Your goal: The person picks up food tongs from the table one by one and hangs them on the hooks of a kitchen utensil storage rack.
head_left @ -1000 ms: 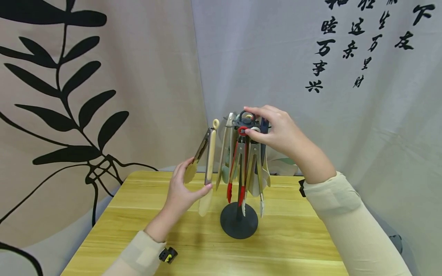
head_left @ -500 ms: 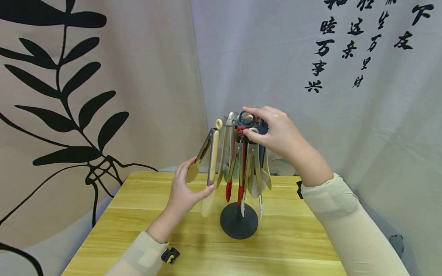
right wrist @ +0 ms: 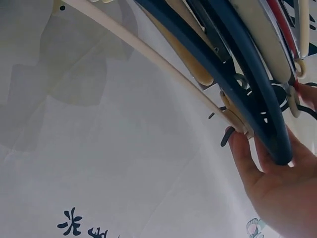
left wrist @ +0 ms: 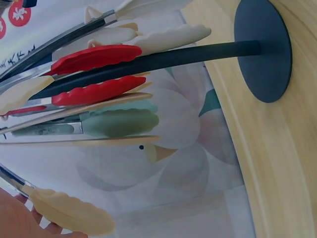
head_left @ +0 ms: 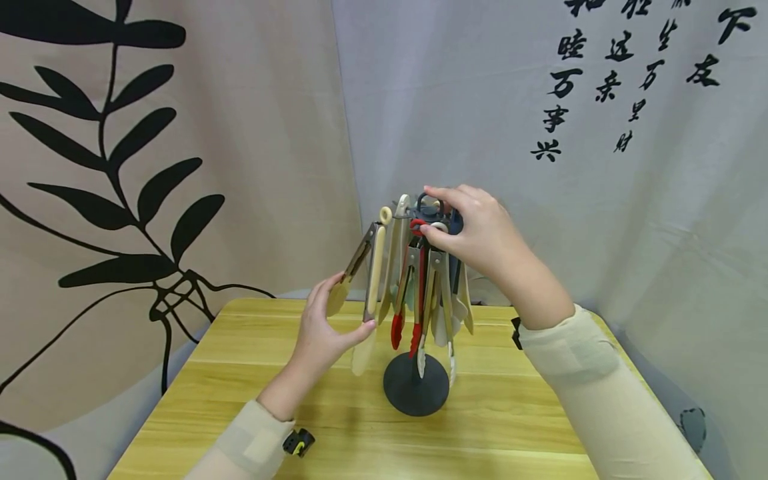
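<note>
My left hand [head_left: 318, 343] holds a pair of cream tongs [head_left: 376, 263], its thumb on one arm and fingers on the other. The tongs are spread, with the hanging loop up, close to the left side of a black utensil stand [head_left: 416, 390]. In the left wrist view a cream tong tip [left wrist: 74, 210] lies by the fingertips. My right hand [head_left: 483, 223] grips the stand's top, thumb by the loop of the red-tipped tongs [head_left: 397, 328]. From the right wrist, blue handles [right wrist: 213, 74] hang beside the right hand [right wrist: 282, 193]. The cream loop's contact with a hook cannot be made out.
White-tipped tongs [head_left: 452, 357], green-tipped tongs [left wrist: 124, 122] and several other utensils hang round the stand. The stand's round base rests on a wooden table [head_left: 504, 413]. A printed curtain [head_left: 270, 133] rises behind the table.
My left hand has carried the cream tongs slightly right, closer to the stand. The red-tipped tongs and other hanging utensils have shifted a little. My right hand stays at the top.
</note>
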A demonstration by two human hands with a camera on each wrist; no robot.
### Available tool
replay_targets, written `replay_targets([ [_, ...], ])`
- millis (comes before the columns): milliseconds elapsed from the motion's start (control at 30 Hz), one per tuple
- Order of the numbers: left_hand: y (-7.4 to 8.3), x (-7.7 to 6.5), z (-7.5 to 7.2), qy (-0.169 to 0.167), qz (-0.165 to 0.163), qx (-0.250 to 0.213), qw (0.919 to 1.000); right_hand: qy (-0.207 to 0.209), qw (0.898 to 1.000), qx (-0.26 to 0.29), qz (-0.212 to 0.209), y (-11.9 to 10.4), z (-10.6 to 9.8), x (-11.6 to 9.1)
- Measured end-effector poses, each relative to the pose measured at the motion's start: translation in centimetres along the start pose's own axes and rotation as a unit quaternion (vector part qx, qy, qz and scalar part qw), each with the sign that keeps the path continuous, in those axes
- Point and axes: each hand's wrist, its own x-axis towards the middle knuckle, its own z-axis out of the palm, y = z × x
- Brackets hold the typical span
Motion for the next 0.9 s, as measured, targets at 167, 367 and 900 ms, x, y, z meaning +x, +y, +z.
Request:
replay_targets([
  [167,0.07,0.07,0.18,-0.001,0.0,0.002,1.0,0.002,1.0,-0.008,0.003,-0.14,0.06,-0.04],
  [367,0.18,0.16,0.29,-0.003,-0.006,0.003,1.0,0.004,1.0,-0.012,0.007,-0.31,0.1,-0.05],
  [900,0.29,0.37,0.92,-0.019,-0.012,0.003,0.9997,0.008,1.0,-0.021,0.01,-0.54,0.19,-0.03],
])
